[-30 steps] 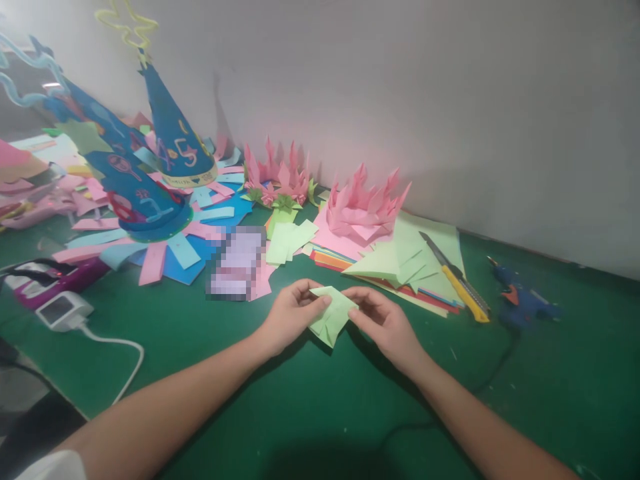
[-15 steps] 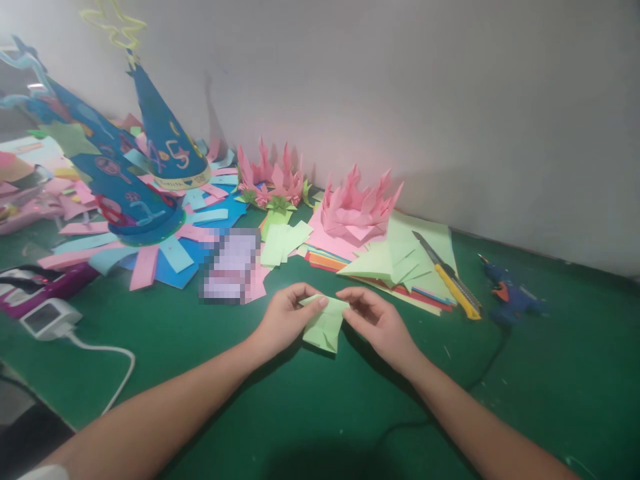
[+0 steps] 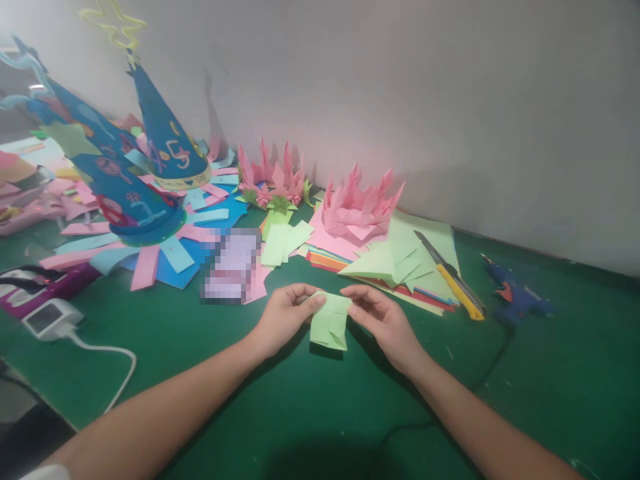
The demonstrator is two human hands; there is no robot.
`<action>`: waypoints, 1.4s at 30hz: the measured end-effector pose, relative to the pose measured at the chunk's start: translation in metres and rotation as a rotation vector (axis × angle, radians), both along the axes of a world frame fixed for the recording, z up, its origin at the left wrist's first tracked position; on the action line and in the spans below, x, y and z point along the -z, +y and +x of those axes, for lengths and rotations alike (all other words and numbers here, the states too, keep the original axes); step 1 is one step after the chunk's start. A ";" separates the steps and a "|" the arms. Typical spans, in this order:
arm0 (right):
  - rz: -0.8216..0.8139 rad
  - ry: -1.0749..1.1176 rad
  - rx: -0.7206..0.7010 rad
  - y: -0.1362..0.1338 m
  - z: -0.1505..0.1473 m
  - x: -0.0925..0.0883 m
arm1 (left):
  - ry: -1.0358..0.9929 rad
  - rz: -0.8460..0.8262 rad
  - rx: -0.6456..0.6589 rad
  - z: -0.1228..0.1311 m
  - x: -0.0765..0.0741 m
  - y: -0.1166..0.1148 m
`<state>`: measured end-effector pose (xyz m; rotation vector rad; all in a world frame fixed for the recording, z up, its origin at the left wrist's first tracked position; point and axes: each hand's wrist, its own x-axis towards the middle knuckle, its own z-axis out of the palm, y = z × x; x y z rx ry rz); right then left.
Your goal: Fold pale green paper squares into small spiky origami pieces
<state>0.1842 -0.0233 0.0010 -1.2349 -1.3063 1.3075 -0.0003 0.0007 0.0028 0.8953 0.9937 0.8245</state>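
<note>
A small piece of light green folded paper [image 3: 329, 323] hangs just above the green table between my two hands, with crease lines and a small flap low on its face. My left hand [image 3: 287, 317] pinches its upper left corner, thumb on the near side. At the upper right corner, my right hand [image 3: 383, 323] grips the edge between thumb and fingers. The fingertips behind the paper are partly hidden. Just beyond my hands lie green paper sheets [image 3: 375, 261] on a stack of coloured paper.
Two pink folded-paper crowns [image 3: 357, 213] [image 3: 273, 175] stand near the wall. Right of the stack lie a yellow utility knife [image 3: 459, 291], blade exposed, and a blue glue gun [image 3: 520, 297] with its cord. Blue cone hats [image 3: 167, 127], a blurred phone [image 3: 233, 265] and a white charger [image 3: 53, 319] are leftward.
The green paper has shifted slightly right and turned more upright, its lower edge swinging to the right. Both hands keep hold of its top corners.
</note>
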 end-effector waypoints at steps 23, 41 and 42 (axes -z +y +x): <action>0.094 -0.190 -0.035 -0.001 -0.005 -0.006 | 0.079 0.128 0.134 0.003 0.002 -0.005; -0.011 -0.069 0.059 0.001 -0.004 -0.005 | -0.022 0.059 -0.014 0.003 -0.006 -0.003; -0.014 -0.069 0.070 0.001 -0.004 -0.005 | -0.014 0.071 -0.005 0.002 -0.005 -0.003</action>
